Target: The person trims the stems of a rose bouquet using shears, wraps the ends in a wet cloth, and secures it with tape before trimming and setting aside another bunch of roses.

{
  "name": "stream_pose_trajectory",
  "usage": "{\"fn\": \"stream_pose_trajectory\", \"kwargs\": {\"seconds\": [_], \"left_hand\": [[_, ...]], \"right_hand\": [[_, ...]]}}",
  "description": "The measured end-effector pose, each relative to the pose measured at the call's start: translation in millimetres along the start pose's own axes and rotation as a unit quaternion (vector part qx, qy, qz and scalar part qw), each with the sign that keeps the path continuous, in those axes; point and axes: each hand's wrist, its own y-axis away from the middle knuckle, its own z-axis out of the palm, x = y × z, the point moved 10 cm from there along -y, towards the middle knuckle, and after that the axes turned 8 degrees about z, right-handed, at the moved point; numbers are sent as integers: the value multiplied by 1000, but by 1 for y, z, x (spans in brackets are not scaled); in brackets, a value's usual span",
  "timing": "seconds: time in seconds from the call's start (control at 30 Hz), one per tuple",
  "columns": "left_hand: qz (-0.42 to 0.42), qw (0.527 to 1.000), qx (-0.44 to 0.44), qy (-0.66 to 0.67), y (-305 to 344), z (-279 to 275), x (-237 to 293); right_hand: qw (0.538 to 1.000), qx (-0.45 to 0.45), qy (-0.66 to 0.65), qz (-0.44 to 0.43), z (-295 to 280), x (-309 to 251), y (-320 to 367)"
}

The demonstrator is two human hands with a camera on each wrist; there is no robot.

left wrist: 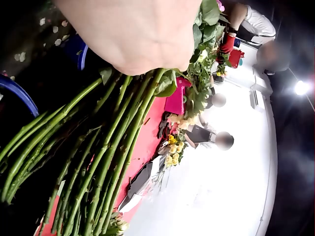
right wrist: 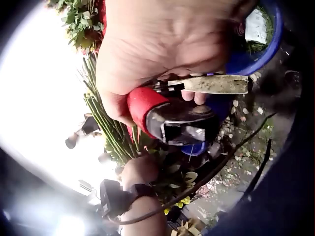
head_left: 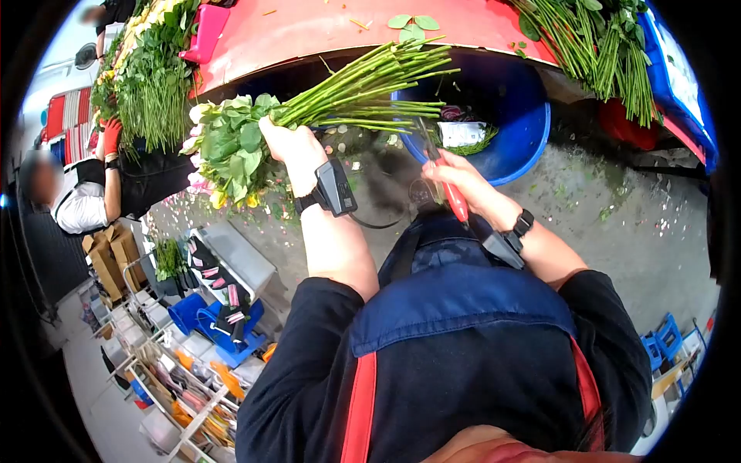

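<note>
My left hand (head_left: pixel 293 150) grips a bunch of roses (head_left: pixel 370 85) around the stems, just below the leaves. The leafy heads, pale, pink and yellow, lie to the left in the head view, and the bare stems fan out to the right. In the left wrist view the green stems (left wrist: pixel 113 152) run down from under the left hand (left wrist: pixel 133 34). Red-handled pruning shears (head_left: pixel 455 202) are held in my right hand (head_left: pixel 467 181), their blades close beside the cut stem ends. The right wrist view shows the right hand (right wrist: pixel 167 44) curled around the red grip (right wrist: pixel 147 105).
A red-topped table (head_left: pixel 301 27) stands ahead, with loose leaves (head_left: pixel 413 23) on it. Under its edge sits a blue bucket (head_left: pixel 544 131) containing scraps. More stems (head_left: pixel 610 54) lie at the right. A person with a red glove (head_left: pixel 112 135) works at the left. Petals litter the floor.
</note>
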Motion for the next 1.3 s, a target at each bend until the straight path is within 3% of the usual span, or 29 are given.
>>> {"fn": "stream_pose_trajectory", "kwargs": {"seconds": [0.07,0.17,0.27,0.3,0.4,0.43,0.5,0.63,0.7,0.8,0.93,1.0,1.07,1.13,1.3], "left_hand": [[51,996,-33,-72,0,-1,4],[63,994,-54,-65,-5,-3,-2],[-38,993,-20,113,-6,-1,-14],[-32,992,-25,120,-5,1,-12],[37,998,-53,11,2,2,0],[56,998,-31,2,2,2,3],[93,995,12,-18,5,0,8],[177,970,-37,-163,10,0,16],[143,975,-58,-157,2,-3,10],[18,999,-16,42,-3,-8,-13],[-56,974,50,215,-15,-9,-37],[39,989,24,144,-30,-14,-39],[36,993,16,113,-33,-14,-41],[-66,990,29,124,-22,-14,-49],[-53,998,19,-23,2,-9,-25]], "right_hand": [[999,17,12,-25,-2,-9,-14],[995,51,56,-66,-5,-26,-21],[989,55,128,-52,-10,-31,-20],[991,49,121,-43,-10,-30,-16],[995,44,91,-22,-12,-13,1],[997,-1,68,-20,-5,-8,9],[999,-6,47,-12,-7,8,16],[1000,-10,3,-29,3,-2,9],[999,-9,40,-20,6,-16,-3],[997,1,35,-67,6,-34,-12],[989,59,3,-133,9,-43,-1],[986,80,50,-137,5,-38,-5],[978,109,89,-155,3,-42,-1],[976,123,100,-150,-2,-37,-2],[975,136,139,-110,-4,-33,7]]}}
